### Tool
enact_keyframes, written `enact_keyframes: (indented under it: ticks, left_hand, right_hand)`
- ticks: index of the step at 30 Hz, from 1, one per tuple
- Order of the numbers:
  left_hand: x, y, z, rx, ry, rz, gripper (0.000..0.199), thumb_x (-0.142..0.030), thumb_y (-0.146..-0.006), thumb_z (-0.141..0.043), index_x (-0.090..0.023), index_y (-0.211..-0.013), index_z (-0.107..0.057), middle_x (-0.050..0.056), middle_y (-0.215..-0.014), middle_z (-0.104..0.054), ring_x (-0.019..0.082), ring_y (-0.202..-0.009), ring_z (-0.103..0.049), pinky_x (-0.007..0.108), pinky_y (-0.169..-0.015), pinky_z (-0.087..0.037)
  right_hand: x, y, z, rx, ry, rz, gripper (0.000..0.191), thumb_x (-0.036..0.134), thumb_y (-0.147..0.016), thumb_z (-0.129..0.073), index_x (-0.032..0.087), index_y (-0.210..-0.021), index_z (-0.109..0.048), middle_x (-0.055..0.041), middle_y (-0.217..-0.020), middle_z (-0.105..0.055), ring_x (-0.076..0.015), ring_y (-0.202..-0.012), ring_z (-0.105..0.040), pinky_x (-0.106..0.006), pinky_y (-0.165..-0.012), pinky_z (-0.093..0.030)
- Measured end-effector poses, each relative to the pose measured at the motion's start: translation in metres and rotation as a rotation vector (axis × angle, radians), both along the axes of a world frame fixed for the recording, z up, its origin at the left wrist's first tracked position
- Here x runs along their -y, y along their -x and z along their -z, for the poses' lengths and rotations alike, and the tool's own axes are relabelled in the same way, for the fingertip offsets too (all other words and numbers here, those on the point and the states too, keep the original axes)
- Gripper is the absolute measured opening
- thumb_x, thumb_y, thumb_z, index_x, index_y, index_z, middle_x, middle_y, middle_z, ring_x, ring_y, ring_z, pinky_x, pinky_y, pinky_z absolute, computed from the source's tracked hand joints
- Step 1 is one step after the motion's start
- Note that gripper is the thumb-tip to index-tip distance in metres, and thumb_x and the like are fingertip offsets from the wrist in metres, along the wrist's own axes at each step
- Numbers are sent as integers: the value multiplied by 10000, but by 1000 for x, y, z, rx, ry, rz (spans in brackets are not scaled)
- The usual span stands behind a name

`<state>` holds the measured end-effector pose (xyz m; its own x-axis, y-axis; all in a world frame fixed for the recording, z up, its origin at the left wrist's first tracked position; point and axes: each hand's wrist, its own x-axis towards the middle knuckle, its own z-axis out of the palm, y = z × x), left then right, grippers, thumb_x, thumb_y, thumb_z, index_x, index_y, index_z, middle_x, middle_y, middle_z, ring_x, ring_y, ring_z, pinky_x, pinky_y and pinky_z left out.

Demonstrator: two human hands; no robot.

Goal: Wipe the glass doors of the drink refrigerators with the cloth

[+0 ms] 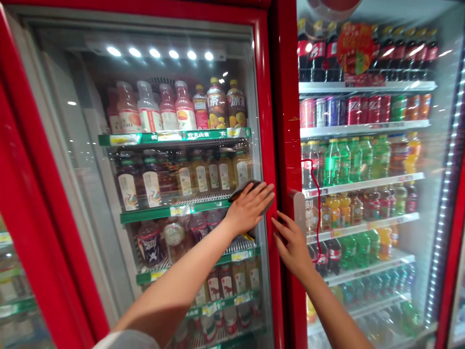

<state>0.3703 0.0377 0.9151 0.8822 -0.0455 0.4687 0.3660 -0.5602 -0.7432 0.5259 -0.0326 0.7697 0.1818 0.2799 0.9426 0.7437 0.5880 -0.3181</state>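
My left hand [250,206] lies flat, fingers outstretched, on a dark grey cloth [236,194]. It presses the cloth against the glass door [189,169] of a red drinks fridge, where the pane meets the right-hand red door frame [267,145]. Most of the cloth is hidden under the palm. Lower and to the right, my right hand [292,242] has its fingers apart, with the fingertips at that red frame and nothing in them. Just above it is a pale door handle [298,213] on the neighbouring fridge.
Behind the glass, bottles stand on shelves with green edge strips [174,135]. To the right, a second lit fridge holds cola bottles [317,51], cans [354,110] and green bottles [332,162]. A red cord [318,208] hangs near the handle. Another red frame [32,194] stands left.
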Motion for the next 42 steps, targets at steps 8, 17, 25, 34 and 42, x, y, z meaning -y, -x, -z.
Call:
enact_keyframes:
  ticks: [8,17,25,34,42]
  left_hand:
    - [-3,-37,-40,88,-25,7,611,-305,-931,-593,-137,-1507,-477,134,-1651,-372,268,-1557,-295,488,-1288,-222]
    - [-9,-27,0,-19,-84,48,588,-354,-962,-556,-131,-1501,-482,121,-1632,-411,242,-1543,-329,454,-1290,-232]
    - [-4,-64,-60,423,79,56,601,-402,-1033,-431,-186,-1588,-345,119,-1665,-345,268,-1570,-261,579,-1296,-100]
    - [-3,-32,-64,546,422,321,563,-313,-1085,-88,-287,-1645,-139,75,-1711,-240,171,-1581,-189,464,-1274,-249]
    - [16,50,-74,363,130,153,576,-281,-1036,-420,-261,-1603,-319,86,-1652,-384,234,-1574,-244,535,-1277,-247]
  right_hand:
    - [11,-9,-26,-52,-46,32,399,174,-959,-520,281,-1299,-698,-129,-1386,-644,-272,-1284,-624,-527,-1060,-549]
    - [20,-19,-33,-119,-127,39,363,195,-973,-552,312,-1279,-709,-101,-1349,-673,-253,-1239,-651,-488,-1043,-557]
    - [14,-22,-98,-226,-221,-59,345,237,-993,-526,313,-1262,-729,-79,-1283,-719,-232,-1201,-675,-457,-1058,-557]
    - [-42,34,-125,-28,-154,54,646,198,-1010,-373,313,-1636,-260,-58,-1697,-282,-270,-1579,-235,-576,-1243,-315]
    - [-69,32,-154,71,-141,341,656,165,-959,-474,283,-1596,-374,-87,-1716,-223,-379,-1600,-39,-691,-1203,-260]
